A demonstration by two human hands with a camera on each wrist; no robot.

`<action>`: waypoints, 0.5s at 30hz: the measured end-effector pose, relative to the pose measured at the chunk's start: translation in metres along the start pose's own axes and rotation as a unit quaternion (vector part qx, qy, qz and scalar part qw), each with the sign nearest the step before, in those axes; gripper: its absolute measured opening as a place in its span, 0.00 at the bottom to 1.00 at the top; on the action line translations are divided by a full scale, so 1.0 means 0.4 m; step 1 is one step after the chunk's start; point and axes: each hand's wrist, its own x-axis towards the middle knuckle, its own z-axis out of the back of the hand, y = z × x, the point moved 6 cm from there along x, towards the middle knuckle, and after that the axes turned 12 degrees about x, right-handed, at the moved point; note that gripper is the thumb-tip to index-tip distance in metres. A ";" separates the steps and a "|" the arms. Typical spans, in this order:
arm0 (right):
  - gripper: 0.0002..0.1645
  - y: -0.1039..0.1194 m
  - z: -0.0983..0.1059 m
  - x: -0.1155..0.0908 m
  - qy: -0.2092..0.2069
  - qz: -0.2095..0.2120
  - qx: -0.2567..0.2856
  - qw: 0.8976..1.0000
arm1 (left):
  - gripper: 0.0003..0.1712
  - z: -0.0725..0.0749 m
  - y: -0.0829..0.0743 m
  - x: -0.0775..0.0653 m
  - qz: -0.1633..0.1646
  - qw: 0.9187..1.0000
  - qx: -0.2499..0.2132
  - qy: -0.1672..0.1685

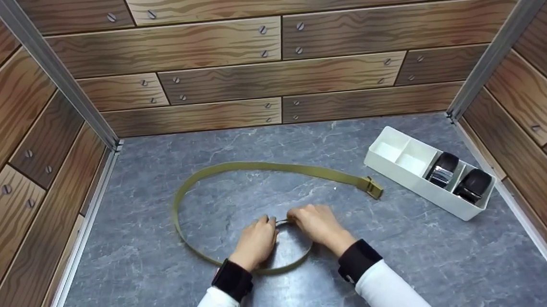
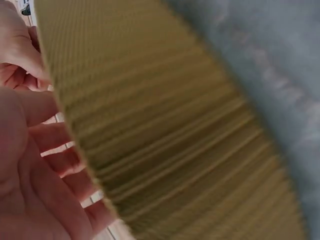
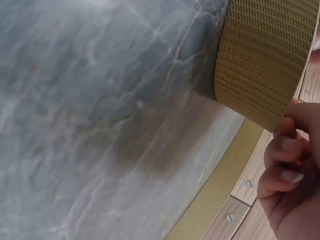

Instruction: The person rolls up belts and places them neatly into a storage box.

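- Head view: an olive-yellow strap [image 1: 274,166] lay on the grey marbled surface [image 1: 139,230], its wide loop long from left to right, running from the far side round the left and back into a smaller loop at the hands.
- The strap's buckle [image 1: 372,188] lay far and right of the grip, well apart from both hands; the right hand [image 1: 318,222] was nearer to it than the left hand [image 1: 255,241]. Between the two hands a short curve of strap bridged a narrow gap.
- To the right of the buckle, a white tray [image 1: 415,185] slanted from far left to near right, divided into four compartments. The third from the far end held a black-and-chrome object [image 1: 442,168], the nearest a similar black object [image 1: 473,184].
- Left wrist view: a broad, blurred band of strap crossed in front of the left hand's fingers and hid their tips, so whether they gripped it could not be told.
- Right wrist view: the right hand's thumb and forefinger pinched a corner of the strap, the other fingers curled beneath; another length ran diagonally behind.
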 end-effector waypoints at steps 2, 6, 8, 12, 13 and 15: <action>0.08 0.007 -0.006 0.000 0.005 0.013 0.007 1.000 | 0.15 -0.001 -0.004 0.011 0.000 1.000 0.011 0.007; 0.07 0.015 -0.013 -0.003 0.007 0.031 0.038 0.999 | 0.11 -0.006 -0.014 0.029 -0.004 0.999 0.034 0.000; 0.06 0.016 -0.011 -0.006 0.000 0.031 0.058 0.998 | 0.10 -0.007 -0.016 0.036 0.003 0.999 0.053 -0.013; 0.06 0.009 -0.001 -0.019 -0.012 0.021 0.082 0.996 | 0.09 -0.010 -0.011 0.044 0.036 0.995 0.083 -0.036; 0.07 0.006 0.002 -0.023 -0.013 0.012 0.084 0.996 | 0.09 -0.010 -0.009 0.045 0.047 0.994 0.088 -0.041; 0.09 -0.006 0.005 -0.034 -0.002 -0.024 0.082 0.996 | 0.09 -0.010 -0.004 0.045 0.069 0.993 0.088 -0.043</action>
